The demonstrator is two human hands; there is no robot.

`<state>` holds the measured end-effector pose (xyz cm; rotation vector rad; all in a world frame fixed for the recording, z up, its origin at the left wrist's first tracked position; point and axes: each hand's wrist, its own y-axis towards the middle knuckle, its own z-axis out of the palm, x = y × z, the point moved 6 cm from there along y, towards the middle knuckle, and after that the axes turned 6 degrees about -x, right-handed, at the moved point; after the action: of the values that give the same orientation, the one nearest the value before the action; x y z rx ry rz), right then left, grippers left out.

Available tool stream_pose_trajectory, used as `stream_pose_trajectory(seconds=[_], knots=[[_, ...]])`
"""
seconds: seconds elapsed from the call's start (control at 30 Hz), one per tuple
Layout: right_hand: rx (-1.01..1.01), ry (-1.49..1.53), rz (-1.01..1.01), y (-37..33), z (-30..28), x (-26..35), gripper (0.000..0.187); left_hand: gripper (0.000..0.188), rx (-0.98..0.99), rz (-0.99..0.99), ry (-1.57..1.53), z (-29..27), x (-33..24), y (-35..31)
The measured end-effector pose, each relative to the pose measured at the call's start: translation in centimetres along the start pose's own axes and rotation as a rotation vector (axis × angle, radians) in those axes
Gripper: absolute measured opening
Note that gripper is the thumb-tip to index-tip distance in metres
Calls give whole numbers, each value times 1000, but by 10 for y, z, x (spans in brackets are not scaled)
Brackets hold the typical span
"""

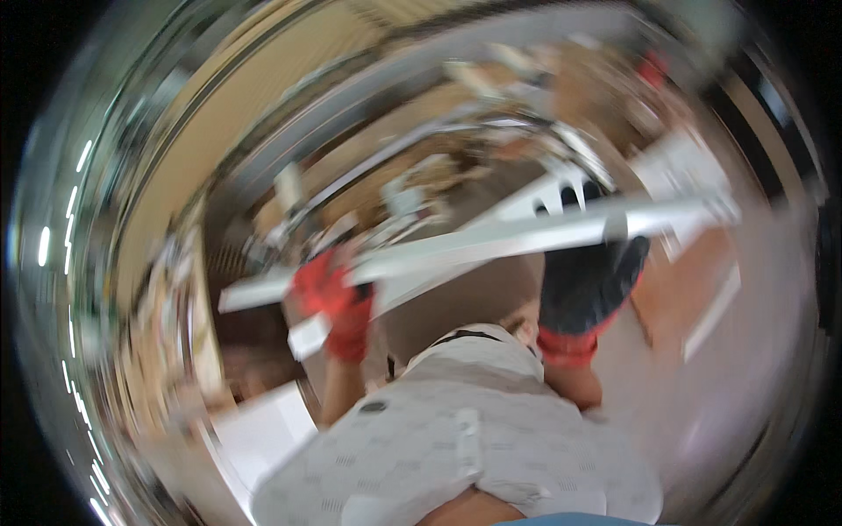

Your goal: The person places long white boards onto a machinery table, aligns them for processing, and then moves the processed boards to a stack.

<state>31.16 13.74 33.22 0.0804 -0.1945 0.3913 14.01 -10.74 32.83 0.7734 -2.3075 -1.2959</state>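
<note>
A long white strip (456,250), smeared by motion, crosses in front of my body, its right end higher in the picture. My left hand (335,302), in a red glove, closes round it near its left part. My right hand (583,285) wears a red glove with a black palm. That palm faces up and the strip lies across its fingers, with the dark fingertips showing past the far edge and the thumb at the near side. The exact finger grip of the left hand is blurred.
Beyond the strip is a cluttered work surface with blurred tools and scraps (412,188). White panels (263,430) lie at the lower left, and another white sheet (680,167) at the right. A long tan surface (210,114) runs along the far left. Something red (652,68) shows at the far right.
</note>
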Motion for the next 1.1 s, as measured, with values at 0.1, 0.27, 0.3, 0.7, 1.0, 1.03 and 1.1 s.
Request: stream_pose_trajectory(seconds=[0.1, 0.27, 0.3, 0.7, 1.0, 1.03, 1.1], knots=[[80, -43, 264, 8, -23, -39, 59, 42, -18, 219, -229, 27, -56, 47], [40, 240, 567, 75, -107, 50, 49, 42, -120, 243, 41, 3, -38, 35], [-48, 365, 599, 92, -121, 70, 44, 48, -101, 151, 103, 4, -3, 48], [-279, 2017, 2234, 39, -80, 101, 18, 72, -238, -995, -1528, 1, 68, 23], [-378, 2191, 2179, 31, -86, 72, 19, 75, -147, -859, -1123, -19, 60, 34], [-380, 2194, 2154, 32, -90, 71, 19, 75, -166, -852, -1121, -21, 59, 34], [-394, 2196, 2101, 32, -98, 72, 19, 77, -204, -840, -1118, -24, 56, 35]])
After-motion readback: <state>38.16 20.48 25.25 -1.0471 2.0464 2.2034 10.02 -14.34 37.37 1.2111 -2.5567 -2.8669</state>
